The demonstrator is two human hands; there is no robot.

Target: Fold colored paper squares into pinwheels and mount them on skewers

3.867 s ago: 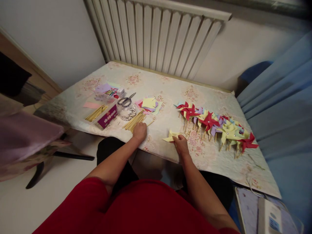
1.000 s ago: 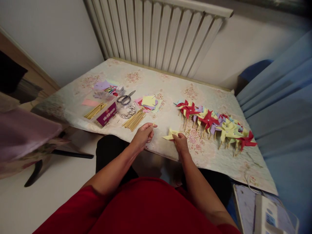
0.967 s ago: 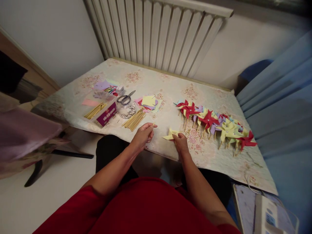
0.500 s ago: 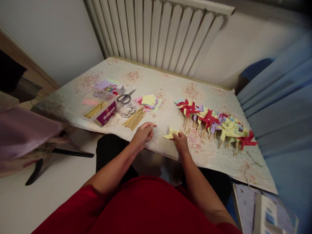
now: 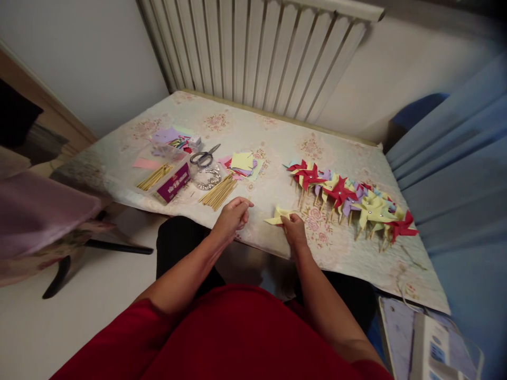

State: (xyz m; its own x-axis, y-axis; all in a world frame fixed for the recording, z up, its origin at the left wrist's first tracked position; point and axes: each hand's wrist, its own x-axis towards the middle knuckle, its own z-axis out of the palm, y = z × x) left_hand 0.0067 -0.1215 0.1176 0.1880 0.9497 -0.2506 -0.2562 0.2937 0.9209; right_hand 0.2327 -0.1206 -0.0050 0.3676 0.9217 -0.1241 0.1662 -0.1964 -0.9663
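At the table's near edge my left hand (image 5: 233, 215) is closed, thumb on top. Its fingers pinch a thin wooden stick, nearly all of it hidden in the hand. My right hand (image 5: 294, 230) grips the side of a yellow paper pinwheel (image 5: 274, 218), its folded blades pointing left over the cloth. Between the two hands is a short gap. Just beyond my left hand lies a bundle of wooden sticks (image 5: 217, 193). Behind the bundle is a pile of coloured paper squares (image 5: 242, 162), a yellow one on top.
Scissors (image 5: 203, 158) lie against a clear dish of silver pins (image 5: 208, 178). To their left stands a plastic box (image 5: 173, 183) with sticks inside, near paper scraps (image 5: 167, 136). Several finished pinwheels (image 5: 339, 192) fill the right side. A radiator (image 5: 253, 58) stands behind the table.
My left hand has lifted away from the stick bundle, turned over and moved slightly right with a stick. My right hand stays in place with the yellow pinwheel. Over the last second little differs.
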